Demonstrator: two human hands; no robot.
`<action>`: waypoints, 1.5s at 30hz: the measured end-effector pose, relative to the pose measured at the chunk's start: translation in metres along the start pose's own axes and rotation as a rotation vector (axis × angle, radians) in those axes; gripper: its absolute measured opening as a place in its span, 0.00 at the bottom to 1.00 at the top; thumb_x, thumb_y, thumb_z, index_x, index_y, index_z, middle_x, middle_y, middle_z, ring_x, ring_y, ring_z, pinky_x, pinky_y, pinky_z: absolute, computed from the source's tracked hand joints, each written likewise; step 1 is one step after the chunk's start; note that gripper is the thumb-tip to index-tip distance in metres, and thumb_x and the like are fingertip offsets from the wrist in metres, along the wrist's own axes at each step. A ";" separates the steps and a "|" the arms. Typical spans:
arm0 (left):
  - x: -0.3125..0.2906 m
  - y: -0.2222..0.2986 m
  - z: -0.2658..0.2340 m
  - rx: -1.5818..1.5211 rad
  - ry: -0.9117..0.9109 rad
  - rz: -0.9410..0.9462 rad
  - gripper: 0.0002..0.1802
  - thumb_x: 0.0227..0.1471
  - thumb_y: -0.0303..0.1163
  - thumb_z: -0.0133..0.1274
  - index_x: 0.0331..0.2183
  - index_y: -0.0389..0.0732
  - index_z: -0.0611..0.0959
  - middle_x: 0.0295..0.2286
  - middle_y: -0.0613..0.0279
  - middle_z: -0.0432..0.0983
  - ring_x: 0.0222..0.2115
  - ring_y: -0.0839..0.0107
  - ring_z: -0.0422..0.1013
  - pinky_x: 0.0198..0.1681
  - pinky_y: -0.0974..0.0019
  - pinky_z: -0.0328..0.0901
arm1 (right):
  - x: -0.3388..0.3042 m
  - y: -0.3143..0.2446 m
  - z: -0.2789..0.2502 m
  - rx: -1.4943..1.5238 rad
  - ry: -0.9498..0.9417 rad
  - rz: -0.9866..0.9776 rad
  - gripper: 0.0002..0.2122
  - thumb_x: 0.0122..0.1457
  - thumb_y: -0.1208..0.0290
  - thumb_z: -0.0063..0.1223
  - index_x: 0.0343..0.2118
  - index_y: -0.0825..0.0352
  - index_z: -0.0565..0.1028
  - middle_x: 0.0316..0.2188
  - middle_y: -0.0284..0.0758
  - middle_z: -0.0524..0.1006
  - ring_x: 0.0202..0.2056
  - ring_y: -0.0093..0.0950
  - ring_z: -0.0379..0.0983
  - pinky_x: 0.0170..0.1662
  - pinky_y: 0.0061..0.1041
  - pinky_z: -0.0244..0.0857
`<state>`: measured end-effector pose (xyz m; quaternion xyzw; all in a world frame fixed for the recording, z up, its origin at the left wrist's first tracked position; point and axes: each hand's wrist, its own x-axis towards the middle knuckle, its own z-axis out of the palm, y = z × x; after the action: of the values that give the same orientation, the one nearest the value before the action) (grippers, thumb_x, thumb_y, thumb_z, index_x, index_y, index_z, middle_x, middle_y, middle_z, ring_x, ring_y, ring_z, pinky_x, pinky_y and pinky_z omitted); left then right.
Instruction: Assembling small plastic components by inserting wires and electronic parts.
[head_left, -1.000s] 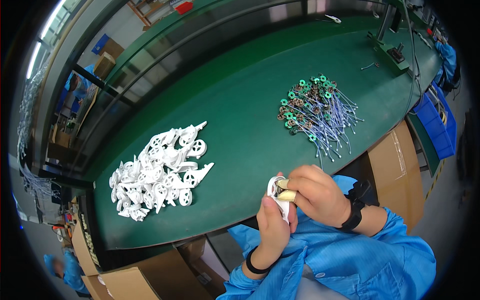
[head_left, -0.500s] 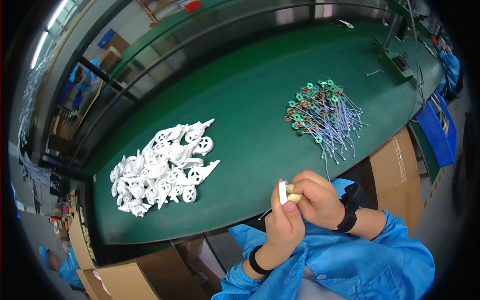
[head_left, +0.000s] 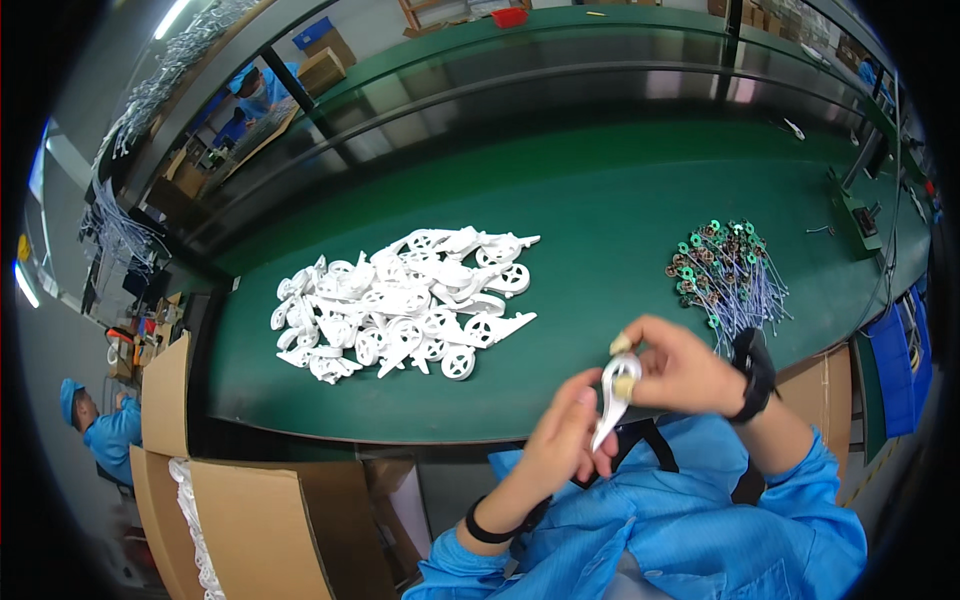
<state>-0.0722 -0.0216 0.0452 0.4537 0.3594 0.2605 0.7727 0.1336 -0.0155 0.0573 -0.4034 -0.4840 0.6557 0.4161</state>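
Observation:
In front of my body, at the bench's near edge, my right hand (head_left: pixel 680 372) pinches a white plastic part (head_left: pixel 610 405) by its round end. Pale yellow covers sit on that hand's thumb and forefinger. The part has a ring-like head and a pointed tail slanting down toward me. Beside the tail, my left hand (head_left: pixel 562 432) has its fingers curled around the lower portion; its exact grip is partly hidden. To the left lies a heap of similar white wheeled parts (head_left: pixel 400 300). Farther right is a pile of wired green and brown ring-shaped pieces (head_left: pixel 730 270).
The green bench (head_left: pixel 600 220) has a raised back rail. Open cardboard boxes (head_left: pixel 255 520) stand below its near left edge, one with white parts inside. A blue bin (head_left: pixel 897 365) is at the right. Other people in blue work at the left and beyond the bench.
My view has swung left, so the bench items sit farther right in the picture. The white part has turned from edge-on to showing its ring and tail.

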 end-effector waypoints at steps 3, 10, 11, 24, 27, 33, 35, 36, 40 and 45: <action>0.005 0.020 -0.032 0.314 0.303 0.242 0.23 0.59 0.37 0.48 0.52 0.35 0.68 0.21 0.61 0.73 0.16 0.76 0.70 0.16 0.77 0.60 | 0.033 -0.032 -0.050 -0.259 0.219 -0.164 0.16 0.52 0.76 0.58 0.43 0.68 0.67 0.37 0.33 0.72 0.34 0.18 0.72 0.33 0.16 0.67; 0.026 0.045 -0.104 1.415 0.860 0.506 0.24 0.52 0.35 0.53 0.49 0.34 0.73 0.34 0.44 0.63 0.36 0.48 0.62 0.40 0.52 0.60 | 0.023 -0.057 -0.104 -0.201 0.667 -0.408 0.14 0.56 0.75 0.52 0.45 0.69 0.67 0.37 0.33 0.71 0.33 0.22 0.73 0.32 0.18 0.63; 0.030 0.041 -0.107 1.425 0.869 0.454 0.24 0.52 0.36 0.53 0.49 0.35 0.73 0.33 0.44 0.63 0.36 0.48 0.62 0.41 0.52 0.60 | 0.013 -0.056 -0.111 -0.245 0.711 -0.396 0.12 0.56 0.75 0.52 0.43 0.69 0.69 0.36 0.32 0.72 0.32 0.21 0.73 0.32 0.17 0.63; 0.049 0.034 -0.111 1.484 0.866 0.233 0.23 0.49 0.37 0.56 0.46 0.38 0.71 0.36 0.39 0.67 0.38 0.43 0.65 0.43 0.49 0.60 | 0.040 -0.020 -0.140 -1.504 0.431 -0.180 0.12 0.53 0.73 0.51 0.41 0.65 0.76 0.42 0.37 0.71 0.47 0.37 0.61 0.52 0.34 0.56; 0.049 0.031 -0.122 1.368 0.843 0.295 0.21 0.49 0.30 0.54 0.46 0.38 0.71 0.37 0.40 0.70 0.39 0.44 0.66 0.44 0.49 0.60 | 0.040 -0.029 -0.134 -1.524 0.396 -0.071 0.09 0.53 0.74 0.50 0.37 0.65 0.77 0.41 0.35 0.71 0.48 0.37 0.61 0.53 0.35 0.55; 0.034 0.034 -0.111 1.173 1.034 0.297 0.24 0.49 0.22 0.53 0.50 0.36 0.69 0.35 0.45 0.72 0.38 0.53 0.67 0.43 0.58 0.62 | 0.002 -0.045 -0.126 -1.129 0.592 -0.312 0.07 0.54 0.74 0.54 0.36 0.68 0.74 0.34 0.35 0.75 0.39 0.28 0.69 0.43 0.26 0.64; 0.031 0.031 -0.113 1.124 1.028 0.346 0.24 0.49 0.22 0.53 0.50 0.36 0.69 0.35 0.45 0.72 0.37 0.54 0.68 0.42 0.58 0.63 | -0.013 -0.048 -0.125 -0.664 0.659 -0.307 0.08 0.56 0.76 0.53 0.38 0.69 0.73 0.34 0.34 0.76 0.37 0.24 0.71 0.41 0.24 0.66; 0.031 0.030 -0.114 1.068 1.028 0.393 0.25 0.50 0.22 0.53 0.51 0.36 0.69 0.35 0.45 0.72 0.36 0.55 0.68 0.41 0.59 0.64 | -0.022 -0.045 -0.130 -0.477 0.676 -0.383 0.07 0.56 0.78 0.52 0.38 0.70 0.72 0.35 0.33 0.76 0.36 0.20 0.72 0.40 0.21 0.66; 0.031 0.031 -0.110 1.121 0.981 0.419 0.24 0.51 0.21 0.52 0.50 0.34 0.69 0.34 0.46 0.72 0.35 0.56 0.70 0.39 0.58 0.65 | -0.064 -0.045 -0.126 -0.150 0.680 -0.641 0.09 0.55 0.84 0.50 0.39 0.71 0.70 0.37 0.37 0.76 0.40 0.21 0.71 0.44 0.20 0.67; 0.032 0.032 -0.106 1.506 0.974 0.536 0.21 0.49 0.19 0.51 0.48 0.36 0.74 0.34 0.50 0.73 0.38 0.56 0.66 0.44 0.59 0.60 | -0.093 -0.026 -0.113 0.092 0.705 -0.700 0.12 0.53 0.81 0.53 0.41 0.69 0.69 0.36 0.40 0.75 0.30 0.23 0.74 0.32 0.17 0.67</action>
<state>-0.1391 0.0703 0.0291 0.7434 0.6011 0.2897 -0.0462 0.2734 -0.0641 0.0708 -0.3951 -0.3906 0.3212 0.7669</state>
